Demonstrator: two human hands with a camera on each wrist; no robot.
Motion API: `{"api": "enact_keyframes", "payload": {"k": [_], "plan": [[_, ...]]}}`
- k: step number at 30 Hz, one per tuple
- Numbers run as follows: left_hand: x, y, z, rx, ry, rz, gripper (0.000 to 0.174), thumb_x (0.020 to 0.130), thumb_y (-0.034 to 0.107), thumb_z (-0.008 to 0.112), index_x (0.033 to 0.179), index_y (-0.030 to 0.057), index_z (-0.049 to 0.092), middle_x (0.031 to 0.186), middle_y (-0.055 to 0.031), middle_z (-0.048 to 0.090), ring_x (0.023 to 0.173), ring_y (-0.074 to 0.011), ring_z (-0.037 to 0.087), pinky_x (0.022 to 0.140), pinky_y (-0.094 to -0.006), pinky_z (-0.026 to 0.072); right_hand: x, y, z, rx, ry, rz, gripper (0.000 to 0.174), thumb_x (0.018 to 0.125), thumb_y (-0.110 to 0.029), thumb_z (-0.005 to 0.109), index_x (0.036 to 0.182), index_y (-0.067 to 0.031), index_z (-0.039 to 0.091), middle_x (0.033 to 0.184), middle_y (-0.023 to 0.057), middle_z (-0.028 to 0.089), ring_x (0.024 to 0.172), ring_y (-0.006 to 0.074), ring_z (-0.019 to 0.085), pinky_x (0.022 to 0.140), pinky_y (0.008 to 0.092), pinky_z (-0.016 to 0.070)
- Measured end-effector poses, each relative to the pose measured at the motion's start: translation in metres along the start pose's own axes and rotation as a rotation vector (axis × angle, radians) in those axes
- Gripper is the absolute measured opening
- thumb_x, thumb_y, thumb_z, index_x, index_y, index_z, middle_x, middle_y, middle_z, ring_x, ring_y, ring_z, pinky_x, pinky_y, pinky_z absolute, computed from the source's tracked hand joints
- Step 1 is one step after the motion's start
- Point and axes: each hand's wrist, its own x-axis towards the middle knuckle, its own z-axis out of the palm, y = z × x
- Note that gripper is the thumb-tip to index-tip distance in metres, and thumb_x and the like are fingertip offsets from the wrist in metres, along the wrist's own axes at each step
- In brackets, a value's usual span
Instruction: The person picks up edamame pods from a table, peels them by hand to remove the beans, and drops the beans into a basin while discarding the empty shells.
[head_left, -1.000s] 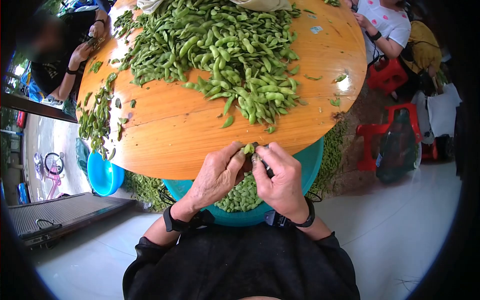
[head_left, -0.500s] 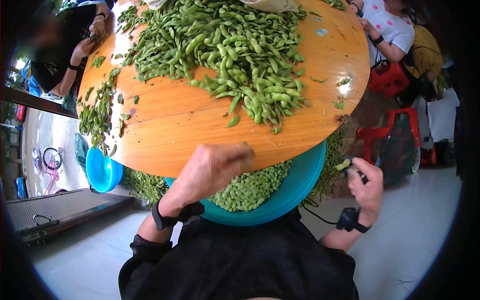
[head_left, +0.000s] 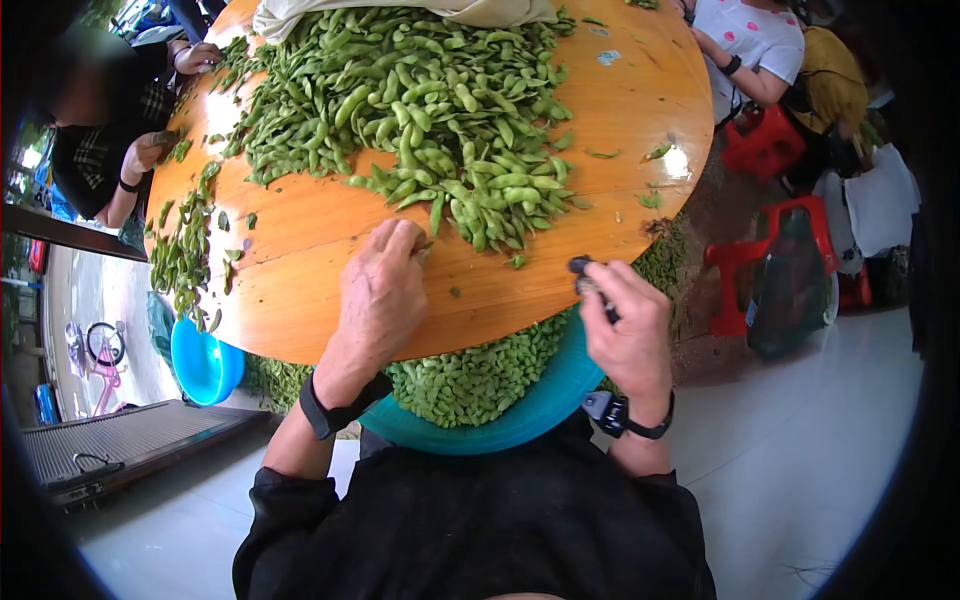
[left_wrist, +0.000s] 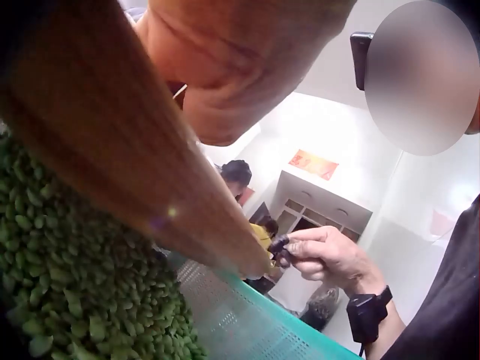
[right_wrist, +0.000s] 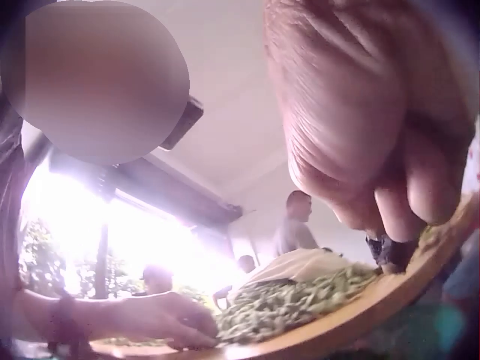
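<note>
My left hand rests on the wooden table just in front of the heap of green soybean pods. Its fingertips are right at a loose pod, which they partly cover; I cannot tell whether they pinch it. Over the table's right front edge, my right hand grips a small black object between thumb and curled fingers. That black object also juts from the fingertips in the left wrist view. Between my arms, below the table edge, a teal basin holds many shelled beans.
A thin strip of pods lies along the table's left side, where another person's hand works. A blue basin stands on the floor at left. Red stools and a dark mesh bag are at right. Pale cloth covers the heap's back.
My hands were together over the basin, then parted, the right swinging out with a green pod. Now the right is back near the table edge without that pod, and the left has moved forward onto the table.
</note>
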Motion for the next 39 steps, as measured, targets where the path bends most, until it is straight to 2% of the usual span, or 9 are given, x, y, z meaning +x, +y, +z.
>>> {"api": "enact_keyframes", "payload": {"k": [4,6,8,10,22,25,26,28,39], "plan": [[0.001,-0.005,-0.016,0.157,0.017,-0.060,0.017,0.081,-0.003,0.063,0.097,-0.0003,0.058,0.087,-0.0160,0.059,0.083,-0.0365,0.060,0.073,-0.0435,0.0481,0.011,-0.002,0.021,-0.006,0.004,-0.117,0.021,0.083,0.006,0.063,0.104,0.0060,0.065,0.083,0.0168,0.059,0.068,0.0323,0.061,0.060,0.0386,0.0486],[0.002,-0.007,-0.023,0.404,0.104,0.046,0.022,0.081,-0.001,0.066,0.102,0.0004,0.059,0.089,-0.0153,0.059,0.083,-0.0366,0.061,0.073,-0.0431,0.0495,0.010,0.001,0.026,-0.013,-0.008,-0.107,0.021,0.084,0.006,0.062,0.104,0.0066,0.064,0.083,0.0170,0.058,0.068,0.0331,0.061,0.060,0.0394,0.0485],[0.004,0.009,-0.015,0.346,0.123,0.070,0.024,0.081,0.001,0.068,0.104,0.0008,0.062,0.092,-0.0149,0.059,0.084,-0.0361,0.061,0.074,-0.0424,0.0508,0.012,0.000,0.029,-0.020,-0.028,-0.103,0.020,0.084,0.005,0.062,0.104,0.0073,0.064,0.083,0.0173,0.058,0.068,0.0339,0.061,0.060,0.0402,0.0484],[0.003,0.020,0.003,-0.087,0.002,0.219,0.024,0.081,0.000,0.068,0.105,0.0010,0.064,0.092,-0.0140,0.059,0.082,-0.0342,0.062,0.072,-0.0410,0.0520,0.012,-0.001,0.030,-0.016,-0.017,-0.082,0.020,0.084,0.006,0.062,0.104,0.0075,0.064,0.082,0.0177,0.058,0.068,0.0342,0.061,0.060,0.0407,0.0483],[0.006,0.039,0.043,-0.125,-0.039,0.232,0.016,0.080,0.000,0.069,0.096,0.0005,0.066,0.085,-0.0119,0.061,0.071,-0.0288,0.063,0.062,-0.0356,0.0518,0.003,0.007,0.020,0.034,0.020,-0.015,0.022,0.085,0.005,0.061,0.106,0.0044,0.065,0.081,0.0162,0.060,0.066,0.0302,0.059,0.060,0.0376,0.0466],[0.000,0.045,0.025,-0.549,-0.240,-0.138,0.011,0.086,-0.001,0.070,0.093,0.0006,0.061,0.084,-0.0042,0.065,0.063,-0.0077,0.058,0.057,-0.0256,0.0487,0.000,-0.003,0.019,0.213,-0.027,0.074,0.023,0.086,0.004,0.061,0.109,0.0037,0.066,0.078,0.0120,0.057,0.061,0.0203,0.055,0.056,0.0320,0.0434],[-0.001,0.047,0.020,-0.548,-0.241,-0.139,0.011,0.086,-0.001,0.070,0.093,0.0006,0.061,0.084,-0.0042,0.065,0.063,-0.0077,0.058,0.057,-0.0256,0.0487,-0.001,-0.008,0.020,0.354,-0.080,0.160,0.024,0.087,0.003,0.061,0.111,0.0033,0.067,0.076,0.0096,0.056,0.059,0.0146,0.052,0.054,0.0288,0.0412],[-0.003,0.050,0.010,-1.070,-0.320,-0.445,0.016,0.088,-0.004,0.068,0.098,0.0017,0.058,0.083,-0.0023,0.062,0.066,-0.0060,0.058,0.058,-0.0221,0.0487,-0.005,-0.012,0.029,0.503,-0.080,0.177,0.025,0.089,0.001,0.062,0.113,0.0033,0.067,0.075,0.0053,0.053,0.059,0.0072,0.047,0.051,0.0246,0.0371],[-0.029,0.036,-0.002,-1.155,-0.260,-0.546,0.028,0.087,-0.004,0.069,0.108,0.0026,0.052,0.090,-0.0044,0.063,0.078,-0.0069,0.061,0.065,-0.0223,0.0509,-0.004,-0.025,0.042,0.680,-0.260,0.209,0.025,0.088,0.002,0.061,0.113,0.0049,0.067,0.077,0.0044,0.053,0.065,0.0082,0.051,0.056,0.0237,0.0410]]}}
